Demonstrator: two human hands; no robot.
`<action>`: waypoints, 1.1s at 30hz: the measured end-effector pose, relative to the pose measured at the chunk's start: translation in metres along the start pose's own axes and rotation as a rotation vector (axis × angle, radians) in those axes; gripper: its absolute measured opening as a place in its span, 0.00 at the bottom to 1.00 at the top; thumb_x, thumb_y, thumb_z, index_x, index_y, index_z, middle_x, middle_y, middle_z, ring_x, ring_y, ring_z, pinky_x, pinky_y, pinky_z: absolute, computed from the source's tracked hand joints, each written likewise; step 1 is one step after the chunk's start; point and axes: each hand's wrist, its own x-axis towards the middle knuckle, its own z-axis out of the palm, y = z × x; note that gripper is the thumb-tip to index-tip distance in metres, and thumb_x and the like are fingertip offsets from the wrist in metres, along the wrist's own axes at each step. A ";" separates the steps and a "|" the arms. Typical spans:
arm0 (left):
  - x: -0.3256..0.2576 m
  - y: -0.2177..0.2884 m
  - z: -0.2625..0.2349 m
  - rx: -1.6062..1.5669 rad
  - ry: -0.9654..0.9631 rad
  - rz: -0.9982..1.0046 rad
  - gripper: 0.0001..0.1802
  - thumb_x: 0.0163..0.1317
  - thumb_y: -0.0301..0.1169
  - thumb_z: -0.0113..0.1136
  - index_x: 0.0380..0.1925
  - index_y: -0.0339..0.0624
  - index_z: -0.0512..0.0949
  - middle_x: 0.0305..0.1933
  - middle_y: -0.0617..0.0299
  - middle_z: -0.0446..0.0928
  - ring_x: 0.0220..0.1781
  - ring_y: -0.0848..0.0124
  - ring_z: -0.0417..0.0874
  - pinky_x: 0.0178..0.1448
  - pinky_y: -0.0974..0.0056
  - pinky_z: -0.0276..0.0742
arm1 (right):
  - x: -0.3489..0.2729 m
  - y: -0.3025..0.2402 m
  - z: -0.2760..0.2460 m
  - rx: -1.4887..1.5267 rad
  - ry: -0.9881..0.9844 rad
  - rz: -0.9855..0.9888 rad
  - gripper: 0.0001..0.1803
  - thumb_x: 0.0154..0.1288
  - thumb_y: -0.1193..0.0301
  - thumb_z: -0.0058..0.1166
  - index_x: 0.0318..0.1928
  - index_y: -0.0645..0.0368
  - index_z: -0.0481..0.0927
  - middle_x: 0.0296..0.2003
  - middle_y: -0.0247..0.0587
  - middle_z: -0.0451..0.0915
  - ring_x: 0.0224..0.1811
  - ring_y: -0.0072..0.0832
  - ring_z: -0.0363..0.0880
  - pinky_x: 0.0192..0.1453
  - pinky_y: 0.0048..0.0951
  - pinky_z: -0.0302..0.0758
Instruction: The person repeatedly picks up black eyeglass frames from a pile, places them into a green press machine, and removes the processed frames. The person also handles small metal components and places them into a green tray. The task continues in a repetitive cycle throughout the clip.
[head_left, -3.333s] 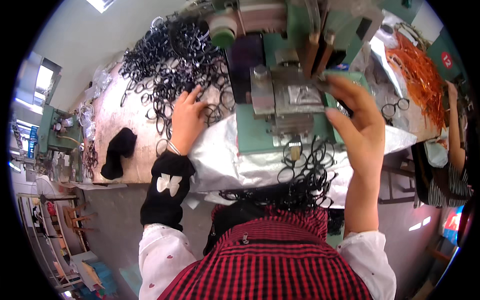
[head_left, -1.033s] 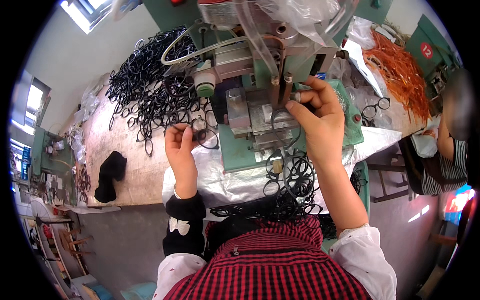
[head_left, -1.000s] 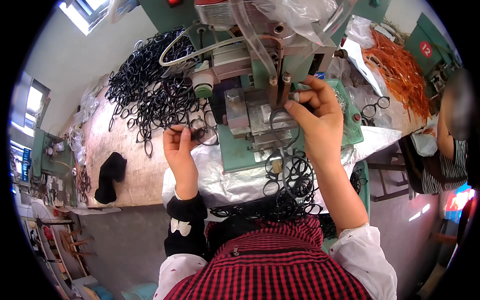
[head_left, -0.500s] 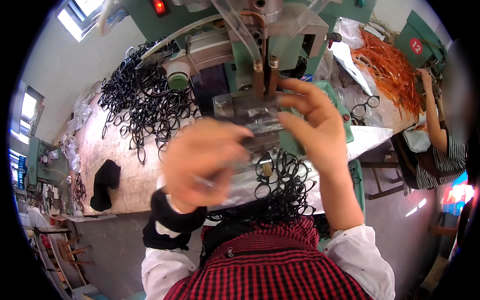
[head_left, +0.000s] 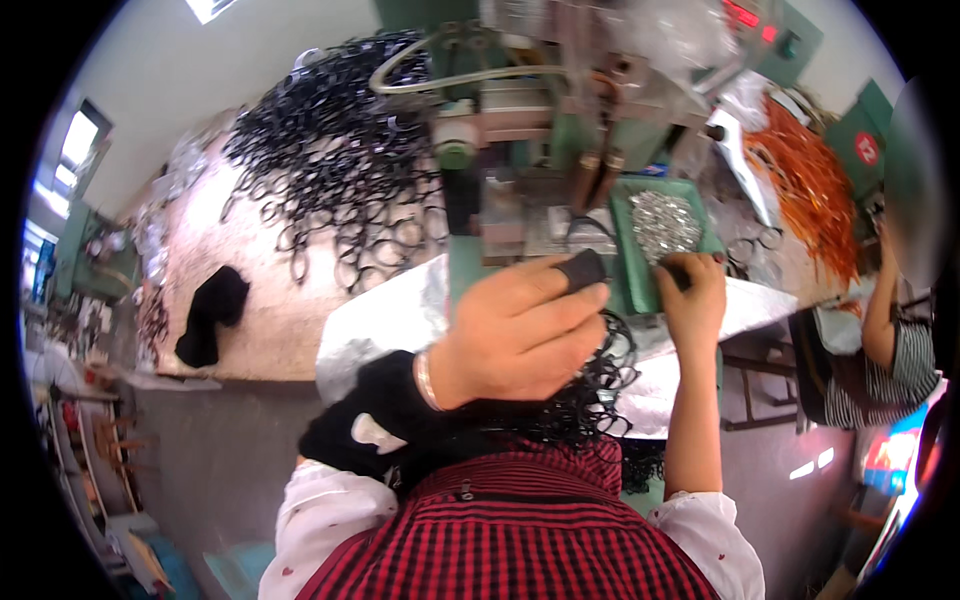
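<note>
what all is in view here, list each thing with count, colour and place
machine: one, green and grey, top centre
table: one, pale brown, across the middle
frames: too many to count, black, heaped left of and in front of the machine
tray: one, green, right of the machine
metal bits: uncountable, silver, in the tray
strips: uncountable, orange, heaped far right
cloth: one, black, table's left
sheet: one, silvery white, table's near edge
co-worker: one, striped top, right edge
apron: one, red and black check, bottom centre
armband: one, black, left forearm
left hand: one, dark patch at fingertips, before the machine
right hand: one, bare, at the tray's near end
</note>
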 end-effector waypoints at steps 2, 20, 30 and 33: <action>-0.019 0.019 0.001 -0.028 0.044 -0.170 0.14 0.48 0.25 0.69 0.38 0.41 0.81 0.52 0.51 0.82 0.39 0.56 0.82 0.44 0.55 0.81 | 0.003 0.002 0.005 -0.027 -0.001 0.005 0.05 0.53 0.73 0.65 0.30 0.59 0.82 0.34 0.43 0.80 0.41 0.44 0.78 0.48 0.40 0.73; -0.036 -0.102 -0.119 0.585 0.090 -0.791 0.17 0.54 0.29 0.70 0.45 0.41 0.81 0.52 0.55 0.78 0.48 0.60 0.80 0.52 0.59 0.76 | 0.003 0.010 0.026 0.602 0.054 0.291 0.07 0.68 0.77 0.57 0.45 0.65 0.83 0.38 0.33 0.83 0.40 0.19 0.78 0.50 0.22 0.73; -0.131 -0.087 -0.069 0.661 -0.240 -1.086 0.09 0.54 0.35 0.68 0.25 0.42 0.81 0.35 0.56 0.76 0.39 0.54 0.81 0.41 0.54 0.76 | -0.006 0.007 0.006 0.619 0.100 0.367 0.08 0.62 0.80 0.62 0.43 0.65 0.84 0.38 0.34 0.84 0.41 0.19 0.79 0.50 0.21 0.73; -0.135 -0.094 -0.069 0.637 -0.366 -1.066 0.09 0.54 0.35 0.67 0.25 0.42 0.81 0.35 0.55 0.76 0.39 0.54 0.81 0.41 0.53 0.76 | -0.010 -0.018 -0.012 0.730 0.095 0.318 0.08 0.62 0.81 0.61 0.42 0.66 0.84 0.39 0.35 0.83 0.42 0.20 0.78 0.51 0.21 0.73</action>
